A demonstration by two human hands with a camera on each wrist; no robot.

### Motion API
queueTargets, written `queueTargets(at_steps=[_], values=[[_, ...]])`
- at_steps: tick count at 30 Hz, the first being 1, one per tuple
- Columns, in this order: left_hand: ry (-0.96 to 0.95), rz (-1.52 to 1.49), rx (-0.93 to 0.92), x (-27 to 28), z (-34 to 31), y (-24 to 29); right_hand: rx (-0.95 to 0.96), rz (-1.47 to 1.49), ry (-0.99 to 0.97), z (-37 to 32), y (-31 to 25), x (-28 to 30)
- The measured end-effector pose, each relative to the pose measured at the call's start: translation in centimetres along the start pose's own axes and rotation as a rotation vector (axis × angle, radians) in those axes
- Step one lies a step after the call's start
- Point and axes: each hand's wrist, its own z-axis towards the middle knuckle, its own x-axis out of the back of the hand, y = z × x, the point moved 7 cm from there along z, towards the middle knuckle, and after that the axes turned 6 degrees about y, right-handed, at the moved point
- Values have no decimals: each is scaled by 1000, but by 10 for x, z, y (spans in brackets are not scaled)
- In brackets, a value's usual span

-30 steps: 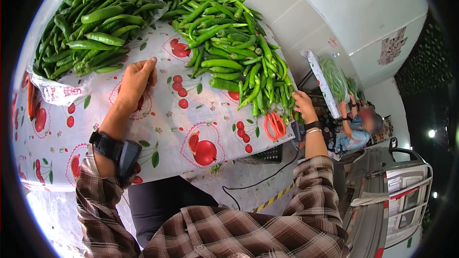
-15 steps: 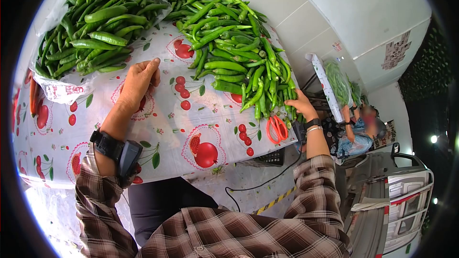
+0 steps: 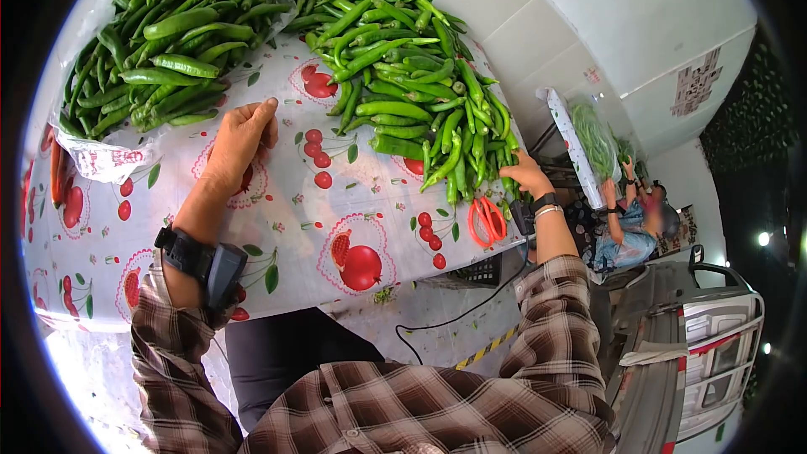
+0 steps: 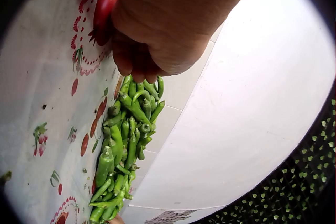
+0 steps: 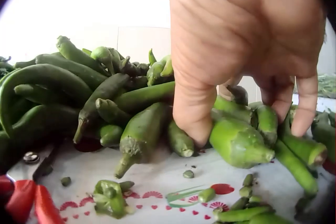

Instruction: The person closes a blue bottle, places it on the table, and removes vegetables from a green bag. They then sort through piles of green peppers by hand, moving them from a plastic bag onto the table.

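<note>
On the patterned tablecloth point(image 3: 277, 248), my left hand point(image 3: 244, 134) rests between two heaps of green chili peppers, fingers loosely curled, holding nothing. The left wrist view shows that hand's fingertips point(image 4: 139, 69) bent down, with peppers behind. My right hand point(image 3: 528, 175) is at the near right end of the loose pepper heap point(image 3: 403, 76). In the right wrist view, its thumb point(image 5: 193, 121) reaches down between peppers and its fingers point(image 5: 304, 106) spread over others. A large green pepper point(image 5: 239, 142) lies between thumb and fingers. Red-handled scissors point(image 3: 486, 223) lie beside that hand.
A clear plastic bag point(image 3: 105, 160) full of green peppers stands at the far left. Red peppers point(image 3: 57, 170) lie beside it. Cut stem bits point(image 5: 207, 195) are scattered near the scissors. A dark crate point(image 3: 479, 273) stands under the table edge. Another person point(image 3: 630, 231) works at the right.
My right hand shifts slightly at the end of the pepper heap, its fingers first lifted and then lowered among the peppers. The left hand stays in place.
</note>
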Motion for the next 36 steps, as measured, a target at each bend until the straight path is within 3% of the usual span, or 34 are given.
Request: queueTargets(at_steps=[5, 12, 17, 19, 21, 25, 27, 36], values=[[-11, -6, -5, 0, 0, 0, 18, -46, 38, 11, 10, -1], [-22, 14, -36, -2, 1, -1, 39, -58, -56, 15, 3, -5], [-8, -1, -11, -1, 3, -4, 98, -105, 17, 18, 6, -4], [-31, -20, -80, -2, 5, -3, 95, -85, 27, 16, 7, -4], [-36, 7, -72, -1, 5, -3, 195, -18, 54, 15, 3, -4], [-38, -26, -46, -3, 5, -4, 171, -65, 53, 26, 14, -3], [-35, -35, -39, -2, 6, -6, 304, -93, 85, 45, 29, -3], [-54, 24, -42, -2, 6, -5, 136, 120, -117, -7, 17, 37]])
